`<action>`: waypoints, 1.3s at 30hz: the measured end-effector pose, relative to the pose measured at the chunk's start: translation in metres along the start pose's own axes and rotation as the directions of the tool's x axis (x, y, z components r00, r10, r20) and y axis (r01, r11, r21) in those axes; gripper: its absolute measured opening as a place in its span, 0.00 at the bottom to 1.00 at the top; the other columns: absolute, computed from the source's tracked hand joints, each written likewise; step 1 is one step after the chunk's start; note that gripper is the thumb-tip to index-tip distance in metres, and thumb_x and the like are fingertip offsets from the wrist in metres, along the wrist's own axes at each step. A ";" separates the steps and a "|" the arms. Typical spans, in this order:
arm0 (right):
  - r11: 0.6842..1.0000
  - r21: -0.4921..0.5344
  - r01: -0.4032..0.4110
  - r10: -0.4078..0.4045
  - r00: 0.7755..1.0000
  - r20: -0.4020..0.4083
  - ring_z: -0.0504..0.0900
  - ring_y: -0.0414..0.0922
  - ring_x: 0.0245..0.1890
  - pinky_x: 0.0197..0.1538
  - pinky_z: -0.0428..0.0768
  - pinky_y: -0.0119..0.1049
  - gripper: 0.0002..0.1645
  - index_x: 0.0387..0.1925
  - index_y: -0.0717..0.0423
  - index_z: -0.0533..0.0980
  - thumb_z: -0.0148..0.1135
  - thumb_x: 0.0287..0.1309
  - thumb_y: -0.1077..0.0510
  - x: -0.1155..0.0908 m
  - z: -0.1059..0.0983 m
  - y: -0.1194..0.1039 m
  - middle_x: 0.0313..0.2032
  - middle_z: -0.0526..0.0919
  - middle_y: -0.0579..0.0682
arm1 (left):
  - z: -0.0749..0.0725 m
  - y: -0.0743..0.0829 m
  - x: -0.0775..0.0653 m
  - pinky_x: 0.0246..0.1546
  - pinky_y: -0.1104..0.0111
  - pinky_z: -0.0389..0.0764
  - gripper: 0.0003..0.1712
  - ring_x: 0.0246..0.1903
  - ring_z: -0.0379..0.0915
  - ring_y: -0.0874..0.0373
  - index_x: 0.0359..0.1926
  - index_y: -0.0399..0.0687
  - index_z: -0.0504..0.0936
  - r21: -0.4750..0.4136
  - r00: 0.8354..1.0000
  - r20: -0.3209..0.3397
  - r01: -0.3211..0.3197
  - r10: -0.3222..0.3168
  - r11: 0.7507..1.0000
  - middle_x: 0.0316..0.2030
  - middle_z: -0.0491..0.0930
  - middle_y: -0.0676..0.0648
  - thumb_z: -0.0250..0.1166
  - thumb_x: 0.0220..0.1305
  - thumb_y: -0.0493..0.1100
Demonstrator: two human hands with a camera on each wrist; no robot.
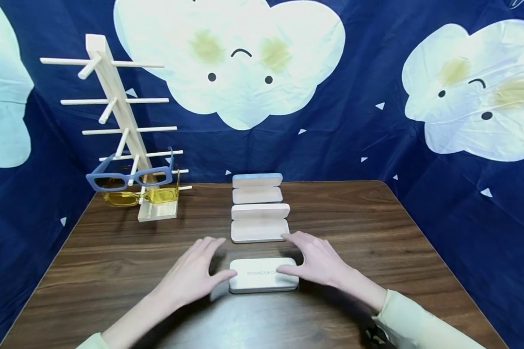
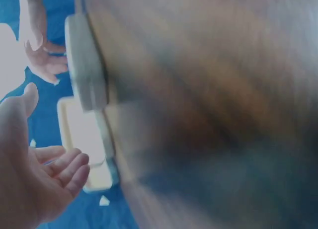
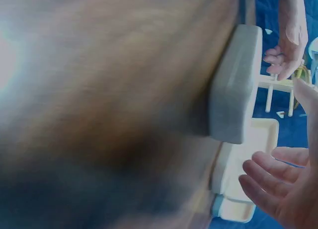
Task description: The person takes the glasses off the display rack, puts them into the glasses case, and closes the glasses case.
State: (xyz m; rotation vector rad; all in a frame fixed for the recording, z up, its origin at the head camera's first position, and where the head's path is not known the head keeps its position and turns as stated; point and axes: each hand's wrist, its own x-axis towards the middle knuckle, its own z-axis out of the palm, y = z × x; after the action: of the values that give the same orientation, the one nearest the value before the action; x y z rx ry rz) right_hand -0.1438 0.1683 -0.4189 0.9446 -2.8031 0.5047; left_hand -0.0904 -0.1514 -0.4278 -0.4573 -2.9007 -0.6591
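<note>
We see a closed white case point(image 1: 262, 280) with faint lettering on its lid, lying flat on the near part of a dark wood-grain table point(image 1: 375, 218), between a person's two bare hands. The left hand point(image 1: 192, 276) is to its left, fingers relaxed, holding nothing. The right hand point(image 1: 319, 259) is to its right, also free, its fingers loosely spread. The thumbs overlap the case in the head view; in the wrist views the hands appear apart from it.

Just behind the case we find an open white case point(image 1: 260, 230), its raised lid at the back; the right fingertips overlap its corner in our view. Behind that is a smaller-looking open case point(image 1: 257, 195) with a bluish outside. These two take up the space directly beyond the closed one.

Well to the left we see a pegged wooden stand point(image 1: 112, 82), bearing blue-framed glasses point(image 1: 125, 179) above yellow glasses point(image 1: 162, 195). A navy backdrop point(image 1: 332, 155) with white clouds point(image 1: 240, 29) surrounds the table.
</note>
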 end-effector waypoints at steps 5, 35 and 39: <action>0.992 0.123 -0.031 0.038 0.998 -0.056 0.87 0.44 0.44 0.43 0.83 0.39 0.40 0.64 0.44 0.78 0.70 0.55 0.30 0.022 -0.008 -0.010 0.47 0.88 0.45 | -0.027 -0.013 0.002 0.58 0.44 0.79 0.46 0.60 0.77 0.44 0.72 0.50 0.70 -0.035 0.996 -0.054 0.076 -0.077 0.997 0.58 0.81 0.45 0.65 0.63 0.72; 0.600 0.786 -0.149 0.108 0.989 0.105 0.88 0.49 0.47 0.50 0.88 0.42 0.30 0.59 0.50 0.80 0.58 0.69 0.35 0.188 -0.024 -0.107 0.46 0.88 0.53 | -0.184 -0.100 -0.008 0.39 0.93 0.63 0.20 0.36 0.66 0.86 0.57 0.47 0.83 -0.286 0.774 -0.559 0.157 -0.297 0.945 0.36 0.70 0.83 0.62 0.74 0.53; 0.555 0.813 -0.175 0.119 0.984 0.131 0.89 0.52 0.47 0.48 0.88 0.39 0.31 0.57 0.52 0.81 0.58 0.69 0.34 0.207 -0.022 -0.120 0.45 0.89 0.56 | -0.190 -0.113 -0.007 0.40 0.89 0.60 0.23 0.37 0.63 0.86 0.57 0.45 0.83 -0.277 0.753 -0.564 0.214 -0.339 0.937 0.36 0.67 0.81 0.60 0.74 0.56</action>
State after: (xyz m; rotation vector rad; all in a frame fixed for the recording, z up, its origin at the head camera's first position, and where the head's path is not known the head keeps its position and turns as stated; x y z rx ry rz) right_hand -0.2338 -0.0298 -0.3175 0.8104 -2.6402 1.9744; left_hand -0.1083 -0.3342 -0.3042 0.1703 -2.3001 -0.9349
